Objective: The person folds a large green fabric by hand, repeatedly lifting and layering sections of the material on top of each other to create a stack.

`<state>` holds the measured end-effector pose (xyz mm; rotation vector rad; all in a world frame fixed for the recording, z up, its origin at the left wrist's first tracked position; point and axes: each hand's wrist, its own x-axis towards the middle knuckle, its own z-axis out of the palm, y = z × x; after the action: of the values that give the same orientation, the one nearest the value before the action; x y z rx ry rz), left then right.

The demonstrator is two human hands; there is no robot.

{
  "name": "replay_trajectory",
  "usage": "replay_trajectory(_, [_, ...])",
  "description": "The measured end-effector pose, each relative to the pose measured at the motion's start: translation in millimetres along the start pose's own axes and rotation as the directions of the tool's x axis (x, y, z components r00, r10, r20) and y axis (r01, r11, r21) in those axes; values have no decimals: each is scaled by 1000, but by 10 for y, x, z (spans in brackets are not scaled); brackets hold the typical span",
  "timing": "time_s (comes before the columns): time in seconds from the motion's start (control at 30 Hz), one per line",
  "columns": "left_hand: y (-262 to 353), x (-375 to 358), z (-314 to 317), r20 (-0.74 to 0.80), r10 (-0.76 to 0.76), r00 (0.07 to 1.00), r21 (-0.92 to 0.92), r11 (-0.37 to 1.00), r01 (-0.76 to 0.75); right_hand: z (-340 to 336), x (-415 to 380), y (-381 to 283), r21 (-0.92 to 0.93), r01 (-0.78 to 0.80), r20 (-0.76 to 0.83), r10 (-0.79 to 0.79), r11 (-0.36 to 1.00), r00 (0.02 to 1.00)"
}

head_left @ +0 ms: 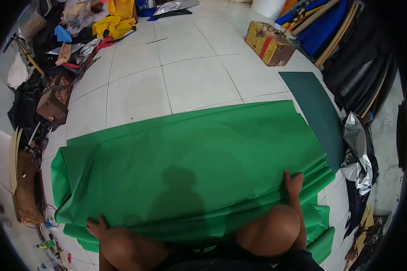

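A large green tarpaulin sheet [190, 153] lies folded in layers on the floor in front of my knees. Its near edge is bunched into several folds, and more green layers show by my right leg. My left hand [96, 227] grips the near edge at the left corner, its thumb and fingers closed on the material. Over at the right end, my right hand [294, 182] holds the near folds, thumb raised and fingers curled around the sheet. Parts of both hands' fingers are hidden by the sheet. My shadow falls across its middle.
Beside the sheet's right end lies a dark green strip [312, 108] on the white tiles [190, 81]. A worn yellow box [269, 44] stands farther back. Rolled materials [330, 27] and silver sheeting [358, 153] line the right wall. Clutter and a brown box [55, 99] line the left.
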<state>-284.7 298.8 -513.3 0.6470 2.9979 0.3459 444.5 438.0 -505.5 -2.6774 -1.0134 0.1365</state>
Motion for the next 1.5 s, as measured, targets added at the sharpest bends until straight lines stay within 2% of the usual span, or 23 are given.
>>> replay_trajectory(0.03, [-120,-12,-42,-71,-187,980,2,982,187,51,60,148,-5,12,18,-12,1000,1000])
replay_trajectory(0.1, [-307,-5,26,61,-190,980,-494,847,195,167,205,315,54,-31,-42,33,998,999])
replay_trajectory(0.17, [-174,48,-166,253,-133,958,-356,908,220,115,352,279,51,89,313,-101,995,944])
replay_trajectory(0.27, [-4,29,-242,405,-156,901,-620,677,396,129,296,93,388,-344,387,187,855,903])
replay_trajectory(0.33, [216,-40,-445,399,-205,894,-486,779,396,263,437,192,434,-382,502,133,816,855])
replay_trajectory(0.4, [265,0,-576,398,-238,886,-499,754,427,372,484,204,799,-491,512,37,348,858])
replay_trajectory(0.47, [257,81,-589,426,-236,873,-500,743,445,310,682,239,783,-457,497,17,423,867])
replay_trajectory(0.53, [166,214,-527,375,-74,924,-778,517,357,140,747,230,759,-420,477,15,498,879])
replay_trajectory(0.6, [194,293,-545,428,-66,901,-790,456,409,20,728,68,650,-249,344,14,718,939])
replay_trajectory(0.67, [129,340,-420,483,-81,872,-793,383,474,195,713,331,608,-177,242,31,774,970])
replay_trajectory(0.73, [-4,523,-120,-37,-561,827,-368,777,511,471,767,382,517,-38,39,20,855,999])
replay_trajectory(0.77, [80,525,-256,-40,-568,822,-384,768,512,449,735,310,530,-25,35,8,848,999])
replay_trajectory(0.83, [381,389,-648,-466,-68,882,-103,994,22,279,521,274,296,-151,118,120,943,986])
replay_trajectory(0.9, [579,577,-713,-349,371,861,-16,916,-401,260,522,272,257,-129,120,101,958,988])
replay_trajectory(0.97, [784,820,-683,-268,618,740,-90,748,-657,254,506,281,220,-108,120,83,970,989])
replay_trajectory(1.0, [708,1045,-584,-271,612,743,-96,751,-654,260,497,280,175,-42,78,29,984,997])
replay_trajectory(1.07, [464,1519,-289,51,315,948,58,946,-317,170,397,188,130,10,25,-13,991,1000])
replay_trajectory(1.13, [421,1279,-422,246,65,967,251,960,-128,21,178,-12,-6,59,-34,-59,998,998])
replay_trajectory(1.2, [294,842,-335,217,95,972,307,938,-160,151,296,164,-20,77,-31,-78,997,996])
replay_trajectory(1.3, [-69,243,-112,-109,236,966,181,960,-214,232,437,296,-49,93,-9,-93,995,996])
replay_trajectory(1.37, [-258,-34,-49,-197,275,941,146,957,-249,484,932,602,19,-125,375,109,992,921])
replay_trajectory(1.43, [-356,-139,-17,-37,-56,998,-272,961,44,597,1046,744,-202,308,394,-211,930,895])
replay_trajectory(1.5, [-384,-121,65,99,-128,987,-465,871,159,455,717,487,-588,602,344,-507,540,790])
